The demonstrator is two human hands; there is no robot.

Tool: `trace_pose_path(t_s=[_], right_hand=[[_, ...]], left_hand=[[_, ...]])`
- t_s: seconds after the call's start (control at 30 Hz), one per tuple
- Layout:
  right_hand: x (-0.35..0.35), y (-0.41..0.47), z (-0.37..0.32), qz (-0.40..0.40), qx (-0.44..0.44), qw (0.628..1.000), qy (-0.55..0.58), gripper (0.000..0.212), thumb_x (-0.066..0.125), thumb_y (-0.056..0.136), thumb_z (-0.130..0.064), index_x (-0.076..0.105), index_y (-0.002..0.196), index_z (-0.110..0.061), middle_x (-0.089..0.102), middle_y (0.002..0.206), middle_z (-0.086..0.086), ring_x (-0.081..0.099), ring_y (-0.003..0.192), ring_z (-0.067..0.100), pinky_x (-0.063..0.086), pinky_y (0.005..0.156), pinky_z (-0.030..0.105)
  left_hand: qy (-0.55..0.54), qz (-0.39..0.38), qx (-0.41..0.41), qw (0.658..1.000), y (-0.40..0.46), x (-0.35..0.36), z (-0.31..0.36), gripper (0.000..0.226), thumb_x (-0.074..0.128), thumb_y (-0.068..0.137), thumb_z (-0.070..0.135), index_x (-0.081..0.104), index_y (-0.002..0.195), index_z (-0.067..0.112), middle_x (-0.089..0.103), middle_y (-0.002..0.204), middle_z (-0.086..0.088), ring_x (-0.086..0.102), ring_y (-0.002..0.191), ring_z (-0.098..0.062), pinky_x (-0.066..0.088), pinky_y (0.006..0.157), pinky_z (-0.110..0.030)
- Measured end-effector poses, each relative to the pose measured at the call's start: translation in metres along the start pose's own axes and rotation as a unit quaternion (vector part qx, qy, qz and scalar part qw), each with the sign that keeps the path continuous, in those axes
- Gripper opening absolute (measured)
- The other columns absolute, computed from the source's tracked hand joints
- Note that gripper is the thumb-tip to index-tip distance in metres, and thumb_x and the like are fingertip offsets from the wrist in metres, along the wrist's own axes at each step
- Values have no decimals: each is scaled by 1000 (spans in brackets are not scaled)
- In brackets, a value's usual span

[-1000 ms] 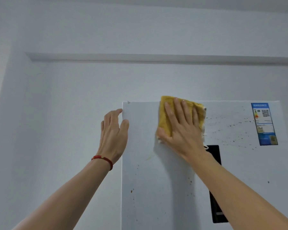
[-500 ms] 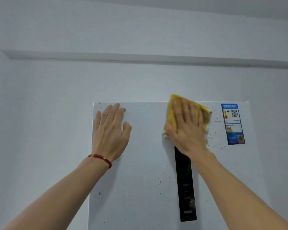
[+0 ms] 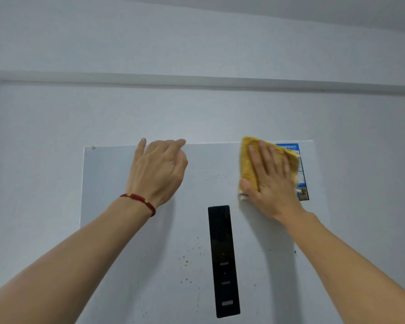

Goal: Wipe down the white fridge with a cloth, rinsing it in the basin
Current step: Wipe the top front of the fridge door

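The white fridge (image 3: 108,190) fills the lower middle of the view, its top edge level with my fingertips. My right hand (image 3: 270,183) presses a yellow cloth (image 3: 249,160) flat against the door's upper right, partly over a blue label (image 3: 303,181). My left hand (image 3: 158,171) rests on the door near the top edge, fingers curled over it, holding nothing; a red bracelet circles that wrist. Brown specks (image 3: 187,260) dot the door left of the black control panel (image 3: 223,260). The basin is out of view.
A pale wall rises behind and beside the fridge, with a horizontal ledge (image 3: 197,80) running across above it.
My right hand and the cloth have slid rightward across the top of the door onto the blue label, clearing specks there. My left hand shifted right along the top edge, fingers now hooked over it.
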State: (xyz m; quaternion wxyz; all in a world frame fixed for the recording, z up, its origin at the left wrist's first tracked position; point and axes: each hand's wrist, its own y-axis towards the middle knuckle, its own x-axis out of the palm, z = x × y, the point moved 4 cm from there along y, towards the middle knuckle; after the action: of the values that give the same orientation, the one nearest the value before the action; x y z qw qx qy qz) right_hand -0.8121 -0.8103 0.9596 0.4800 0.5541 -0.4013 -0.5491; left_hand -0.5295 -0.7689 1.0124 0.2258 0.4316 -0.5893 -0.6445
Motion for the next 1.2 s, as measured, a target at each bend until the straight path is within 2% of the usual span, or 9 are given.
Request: trace_pose_path(t_s=[0.2, 0.33, 0.47, 0.57, 0.7, 0.9, 1.03, 1.1, 1.2], right_hand=[[4, 14, -25, 9, 331, 939, 94, 82, 22, 98, -56, -9, 165, -20, -15, 172, 10, -16, 158, 30, -6, 124, 61], [12, 6, -117, -25, 8, 999, 30, 82, 24, 99, -57, -9, 165, -20, -20, 171, 8, -21, 157, 31, -12, 124, 61], [9, -16, -130, -90, -279, 956, -8, 80, 33, 100, -59, -2, 165, -29, -16, 173, -3, -16, 159, 21, -1, 127, 57], [10, 5, -123, -9, -160, 987, -7, 69, 25, 103, -57, 7, 165, -32, -4, 174, -4, -6, 160, 19, 10, 126, 56], [23, 35, -185, 53, 68, 996, 39, 70, 26, 105, -50, 4, 166, -23, -2, 174, 6, -4, 160, 30, -4, 127, 56], [46, 22, -307, 6, -172, 984, 43, 68, 30, 104, -47, 15, 165, -23, 3, 174, -1, -4, 160, 24, 6, 127, 56], [32, 16, -246, 0, -327, 945, -20, 68, 28, 101, -57, 17, 164, -33, 8, 173, -7, 4, 160, 18, 9, 128, 48], [24, 15, -192, 34, -257, 965, -36, 68, 31, 101, -55, 21, 164, -32, 15, 172, -4, 12, 159, 20, 21, 125, 51], [21, 2, -141, 70, 60, 995, 27, 67, 23, 102, -49, 17, 165, -27, 14, 173, 3, 13, 159, 26, 15, 126, 56]], left_hand=[[-7, -50, -12, 999, 2, -4, -4, 45, 38, 102, 34, 47, 146, 28, 62, 131, 1, 48, 129, -17, 14, 124, -48], [-13, -73, -20, 997, -3, -10, -12, 57, 43, 92, 29, 43, 149, 24, 50, 149, -1, 39, 140, -19, 17, 124, -47], [-43, 37, -91, 994, -39, -33, -47, 57, 55, 90, 9, 49, 146, 18, 40, 158, -3, 31, 147, -20, 25, 120, -35], [-21, 70, -132, 989, -65, -50, -85, 61, 58, 86, 6, 51, 145, 18, 40, 159, -1, 31, 147, -19, 27, 116, -31], [-36, 84, -191, 977, -75, -68, -124, 61, 57, 87, 8, 46, 147, 20, 47, 152, 4, 36, 141, -19, 32, 105, -31], [-44, 74, -173, 981, -77, -71, -133, 58, 51, 89, 25, 43, 147, 20, 44, 153, 3, 36, 141, -22, 33, 108, -33], [-40, 30, -171, 984, -80, -73, -129, 69, 42, 83, 44, 38, 149, 24, 38, 156, 4, 32, 142, -22, 37, 112, -46], [-42, 13, -173, 984, -84, -76, -133, 72, 44, 85, 44, 34, 153, 22, 32, 160, 3, 28, 146, -21, 33, 115, -45], [-64, -12, -164, 984, -91, -79, -141, 70, 53, 95, 33, 25, 158, 20, 21, 165, 3, 19, 152, -17, 25, 122, -41]])
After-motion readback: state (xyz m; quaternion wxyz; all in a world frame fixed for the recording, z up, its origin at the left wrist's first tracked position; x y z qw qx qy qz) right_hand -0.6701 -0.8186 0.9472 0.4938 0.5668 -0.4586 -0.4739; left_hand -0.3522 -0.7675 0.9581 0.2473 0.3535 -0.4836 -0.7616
